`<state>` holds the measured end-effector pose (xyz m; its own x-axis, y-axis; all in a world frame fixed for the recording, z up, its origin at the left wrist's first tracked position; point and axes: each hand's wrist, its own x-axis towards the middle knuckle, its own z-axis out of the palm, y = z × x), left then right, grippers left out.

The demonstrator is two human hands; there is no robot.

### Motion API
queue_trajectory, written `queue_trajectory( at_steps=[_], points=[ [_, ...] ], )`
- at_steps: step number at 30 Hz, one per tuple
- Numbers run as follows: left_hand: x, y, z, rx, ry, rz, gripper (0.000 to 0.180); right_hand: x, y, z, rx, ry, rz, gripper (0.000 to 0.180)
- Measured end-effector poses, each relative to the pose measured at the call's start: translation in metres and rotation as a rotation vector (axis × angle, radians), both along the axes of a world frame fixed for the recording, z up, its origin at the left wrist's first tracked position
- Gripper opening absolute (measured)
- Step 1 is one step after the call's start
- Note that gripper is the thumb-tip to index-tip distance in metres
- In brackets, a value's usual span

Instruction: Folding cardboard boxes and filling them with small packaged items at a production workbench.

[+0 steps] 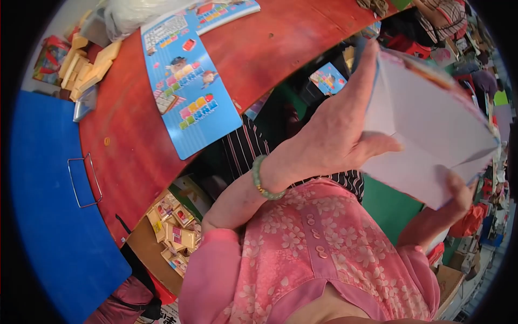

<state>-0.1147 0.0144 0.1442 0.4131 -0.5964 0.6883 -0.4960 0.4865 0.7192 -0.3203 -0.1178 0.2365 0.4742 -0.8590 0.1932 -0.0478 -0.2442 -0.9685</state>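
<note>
A thin cardboard box (431,119) stands opened out between my hands, its plain white inside facing up and a coloured print showing along its edges. My left hand (337,127), with a green bead bracelet (261,178) at the wrist, grips the box's near left wall. Its thumb is inside and its fingers stretch along the outside. At the lower right corner my right hand (458,197) holds the box, thumb inside, the other fingers hidden behind it. Flat blue printed cardboard sleeves (197,92) lie on the red table (270,59), the nearest jutting past its edge.
An open carton (140,243) below the table's edge holds several small wrapped packs (181,235). Wooden blocks (89,70) and a white plastic bag (135,19) sit at the far left. A blue board (59,205) with a wire handle adjoins the table. Another person (440,21) is at upper right.
</note>
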Motion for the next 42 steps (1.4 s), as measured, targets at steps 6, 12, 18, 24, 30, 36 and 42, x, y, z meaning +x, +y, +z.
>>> queue_trajectory(
  at_steps=[6, 12, 18, 24, 30, 36, 42],
  points=[
    [0.031, 0.000, 0.062, -0.290, 0.216, 0.000, 0.088, 0.088, 0.066, 0.017, -0.465, 0.089, 0.151, 0.069],
    [0.085, 0.052, 0.075, 0.452, 0.114, 0.602, 0.092, 0.127, 0.042, 0.054, -0.955, 0.236, 0.278, 0.050],
    [0.097, 0.155, 0.011, -0.339, 0.771, 0.653, 0.074, 0.252, 0.064, -0.057, -1.638, 0.011, 0.715, 0.026],
    [0.082, 0.154, -0.003, 0.149, 0.645, 0.729, 0.113, 0.259, 0.076, -0.111, -1.661, 0.040, 0.861, 0.026],
    [0.073, 0.126, -0.007, 0.160, 0.428, 0.604, 0.113, 0.257, 0.085, -0.085, -1.430, 0.303, 1.118, 0.030],
    [0.077, 0.118, -0.031, 0.391, 0.288, 0.858, 0.087, 0.256, 0.083, -0.067, -1.079, 0.312, 1.286, 0.038],
    [0.071, 0.106, -0.047, 0.331, 0.250, 0.926, 0.080, 0.286, 0.109, -0.067, -0.757, 0.108, 0.883, 0.026]
  ],
)
